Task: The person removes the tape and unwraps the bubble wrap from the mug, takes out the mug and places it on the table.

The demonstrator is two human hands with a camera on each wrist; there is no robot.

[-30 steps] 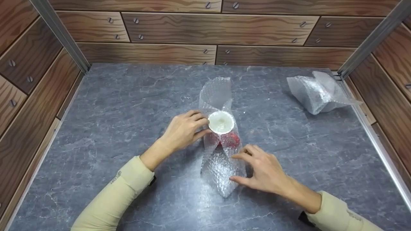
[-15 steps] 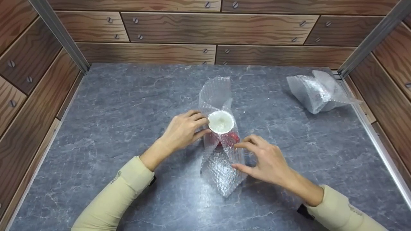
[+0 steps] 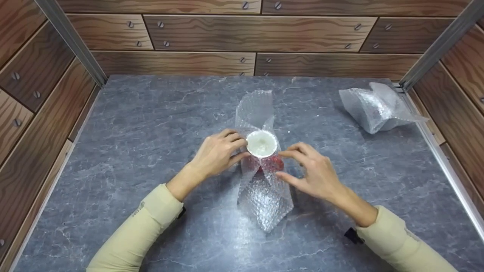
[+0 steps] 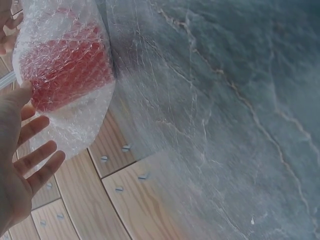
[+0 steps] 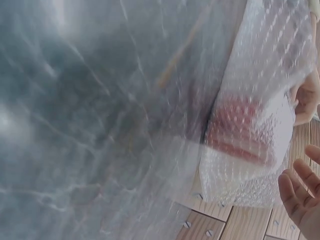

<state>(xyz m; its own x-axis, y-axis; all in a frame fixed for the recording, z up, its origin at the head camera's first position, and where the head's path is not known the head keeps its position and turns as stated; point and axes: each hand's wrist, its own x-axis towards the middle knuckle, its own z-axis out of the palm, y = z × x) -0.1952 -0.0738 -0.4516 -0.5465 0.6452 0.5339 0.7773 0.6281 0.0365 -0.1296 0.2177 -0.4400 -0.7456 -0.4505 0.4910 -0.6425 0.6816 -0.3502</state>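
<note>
A cup-like thing [image 3: 261,144], white and round on top with a red band below, stands upright mid-table inside a sheet of bubble wrap [image 3: 264,204]. One flap of the wrap stretches toward me, another away. My left hand [image 3: 221,153] rests thumb and index fingertips at its left side near the white rim. The left wrist view shows the thumb against the wrap over the red part [image 4: 70,70], other fingers extended. To the right, my right hand [image 3: 315,172] has thumb and fingers spread, fingertips right beside the wrapped red part [image 5: 237,130].
Another crumpled bubble-wrap bundle [image 3: 378,107] lies at the table's back right corner. The grey marbled table [image 3: 151,113] is bounded by wood-patterned walls [image 3: 261,34] at the back and sides, with metal posts [image 3: 72,41] at the corners.
My right hand has moved away from me along the right side of the wrap, from the near flap up beside the cup-like thing. My left hand has stayed in place.
</note>
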